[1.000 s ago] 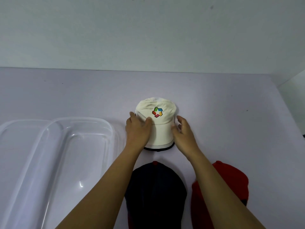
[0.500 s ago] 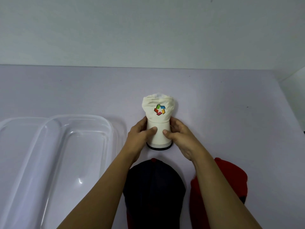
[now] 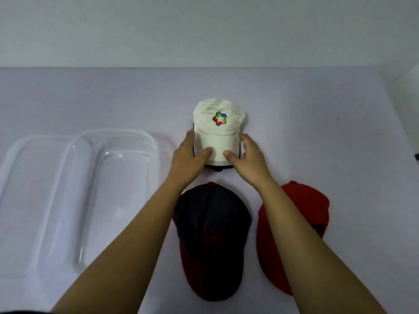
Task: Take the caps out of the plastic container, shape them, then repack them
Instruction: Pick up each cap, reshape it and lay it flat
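Left hand (image 3: 187, 156) and right hand (image 3: 248, 158) grip white cap (image 3: 218, 132) brim from both sides, thumbs on top, fingers curled under, hidden; forearms cover parts of dark cap (image 3: 213, 236) and red cap (image 3: 301, 220); clear container (image 3: 68, 168) left, cut off at frame edge; far table (image 3: 317, 109) bare.

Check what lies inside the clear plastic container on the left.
The clear plastic container holds nothing visible; only the table shows through its base. Its near corner is covered by the left forearm, so that part cannot be checked.
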Tool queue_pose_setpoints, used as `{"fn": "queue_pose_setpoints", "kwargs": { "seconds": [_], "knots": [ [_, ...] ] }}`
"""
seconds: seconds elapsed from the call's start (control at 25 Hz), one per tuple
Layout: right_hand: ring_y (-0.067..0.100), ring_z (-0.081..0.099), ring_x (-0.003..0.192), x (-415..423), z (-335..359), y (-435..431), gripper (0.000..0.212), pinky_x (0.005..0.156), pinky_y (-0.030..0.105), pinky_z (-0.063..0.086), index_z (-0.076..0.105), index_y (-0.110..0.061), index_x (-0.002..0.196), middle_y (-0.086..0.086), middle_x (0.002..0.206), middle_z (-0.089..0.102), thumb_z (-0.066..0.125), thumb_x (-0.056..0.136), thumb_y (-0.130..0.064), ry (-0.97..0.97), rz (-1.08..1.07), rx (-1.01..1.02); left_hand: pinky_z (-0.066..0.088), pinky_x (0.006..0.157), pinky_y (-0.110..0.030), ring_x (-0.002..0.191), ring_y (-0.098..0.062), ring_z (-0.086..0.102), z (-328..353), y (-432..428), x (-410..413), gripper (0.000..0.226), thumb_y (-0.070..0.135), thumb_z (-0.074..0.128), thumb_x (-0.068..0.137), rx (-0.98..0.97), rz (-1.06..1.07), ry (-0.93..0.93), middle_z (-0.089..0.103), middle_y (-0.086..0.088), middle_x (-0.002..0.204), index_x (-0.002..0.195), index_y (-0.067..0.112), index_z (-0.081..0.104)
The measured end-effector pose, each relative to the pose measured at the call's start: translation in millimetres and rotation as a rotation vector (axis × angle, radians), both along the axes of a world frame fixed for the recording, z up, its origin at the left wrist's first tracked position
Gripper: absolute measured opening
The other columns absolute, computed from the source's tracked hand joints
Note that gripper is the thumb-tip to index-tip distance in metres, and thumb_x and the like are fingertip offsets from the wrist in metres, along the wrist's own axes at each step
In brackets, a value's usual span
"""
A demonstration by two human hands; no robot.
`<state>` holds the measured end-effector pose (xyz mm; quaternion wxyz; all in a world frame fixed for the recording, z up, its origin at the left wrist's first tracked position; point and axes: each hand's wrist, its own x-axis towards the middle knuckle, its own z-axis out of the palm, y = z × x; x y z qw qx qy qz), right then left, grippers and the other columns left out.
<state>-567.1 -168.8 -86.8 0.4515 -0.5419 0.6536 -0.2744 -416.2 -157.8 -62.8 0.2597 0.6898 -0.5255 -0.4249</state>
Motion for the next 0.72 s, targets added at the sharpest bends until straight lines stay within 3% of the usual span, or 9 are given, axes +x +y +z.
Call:
{"fn": "queue_pose_setpoints", "kwargs": {
  "seconds": [0.08, 0.16, 0.24, 0.36, 0.44, 0.52, 0.6, 0.68, 0.72],
  "knots": [
    [0.010, 0.041, 0.126, -0.3, 20.8, 25.1, 0.052, 0.101, 0.022, 0.034, 0.039, -0.015, 0.139, -0.001, 0.138, 0.045, 0.057, 0.091, -0.025, 0.048, -0.022, -0.107, 0.029, 0.091, -0.013, 0.128, -0.010, 0.044, 16.0, 16.3, 6.4, 0.053, 0.028, 0.051, 0.095, -0.025, 0.034, 0.052, 0.045, 0.001, 0.146, 0.145, 0.019, 0.035],
    [0.002, 0.038, 0.123, 0.2, 36.5, 62.2, 0.045, 0.102, 0.018, 0.031, 0.040, -0.018, 0.138, -0.008, 0.134, 0.043, 0.051, 0.094, -0.026, -0.024, -0.068, -0.175, 0.029, 0.096, -0.017, 0.126, -0.003, 0.042, 25.5, 41.1, 10.9, 0.050, 0.031, 0.046, 0.097, -0.019, 0.070, 0.081, 0.042, 0.003, 0.149, 0.146, 0.022, 0.034],
    [0.001, 0.034, 0.125, 5.1, 41.5, 101.2, 0.046, 0.103, 0.017, 0.028, 0.036, -0.018, 0.140, -0.006, 0.138, 0.040, 0.046, 0.096, -0.028, -0.056, -0.096, -0.099, 0.027, 0.104, -0.020, 0.137, -0.012, 0.035, 21.8, 70.7, 9.7, 0.053, 0.032, 0.041, 0.099, -0.003, 0.020, -0.064, 0.035, -0.003, 0.153, 0.148, 0.018, 0.028],
    [0.014, 0.024, 0.140, 12.3, 21.9, 135.3, 0.059, 0.111, 0.025, 0.021, 0.021, -0.013, 0.147, 0.004, 0.154, 0.025, 0.039, 0.097, -0.038, 0.022, -0.088, 0.122, 0.019, 0.115, -0.032, 0.144, -0.025, 0.024, -1.8, 108.1, 2.5, 0.060, 0.037, 0.036, 0.100, 0.076, -0.007, -0.211, 0.026, -0.012, 0.156, 0.149, 0.008, 0.020],
    [0.022, 0.023, 0.143, 16.5, 10.3, 139.8, 0.067, 0.117, 0.037, 0.021, 0.019, -0.013, 0.148, 0.007, 0.155, 0.026, 0.036, 0.095, -0.050, 0.036, -0.073, 0.211, 0.033, 0.105, -0.035, 0.131, -0.029, 0.040, -13.1, 117.7, -1.1, 0.055, 0.042, 0.034, 0.099, 0.074, 0.075, -0.194, 0.047, -0.016, 0.139, 0.140, 0.006, 0.038],
    [0.023, 0.043, 0.130, 17.7, 6.1, 136.9, 0.070, 0.111, 0.043, 0.034, 0.041, -0.013, 0.137, 0.006, 0.138, 0.049, 0.034, 0.087, -0.062, 0.020, -0.083, 0.220, 0.037, 0.083, -0.027, 0.099, -0.019, 0.053, -14.7, 119.5, -4.6, 0.038, 0.040, 0.033, 0.099, 0.019, 0.135, -0.106, 0.057, -0.004, 0.099, 0.101, 0.010, 0.057],
    [0.019, 0.054, 0.110, 16.6, 6.2, 132.1, 0.050, 0.102, 0.041, 0.043, 0.056, -0.014, 0.117, 0.000, 0.112, 0.059, 0.037, 0.092, -0.053, -0.165, -0.226, 0.314, 0.032, 0.070, -0.025, 0.072, -0.012, 0.042, -12.5, 120.4, -4.7, 0.036, 0.033, 0.032, 0.101, 0.004, 0.162, 0.017, 0.043, 0.002, 0.075, 0.072, 0.013, 0.041],
    [0.021, 0.057, 0.107, 14.4, 1.9, 130.7, 0.033, 0.102, 0.044, 0.043, 0.061, -0.014, 0.104, 0.003, 0.111, 0.062, 0.043, 0.095, -0.040, -0.418, -0.350, 0.454, 0.032, 0.067, -0.026, 0.067, -0.013, 0.035, -13.8, 122.3, -0.1, 0.036, 0.030, 0.031, 0.101, 0.024, 0.178, 0.101, 0.036, 0.000, 0.071, 0.070, 0.012, 0.033],
    [0.023, 0.058, 0.109, 13.7, 1.2, 132.3, 0.029, 0.103, 0.046, 0.043, 0.061, -0.014, 0.099, 0.006, 0.114, 0.063, 0.046, 0.095, -0.038, -0.454, -0.377, 0.475, 0.033, 0.066, -0.027, 0.067, -0.013, 0.034, -15.6, 122.9, 2.3, 0.035, 0.029, 0.031, 0.101, 0.037, 0.180, 0.117, 0.035, -0.001, 0.071, 0.071, 0.012, 0.033]
  ]
}}
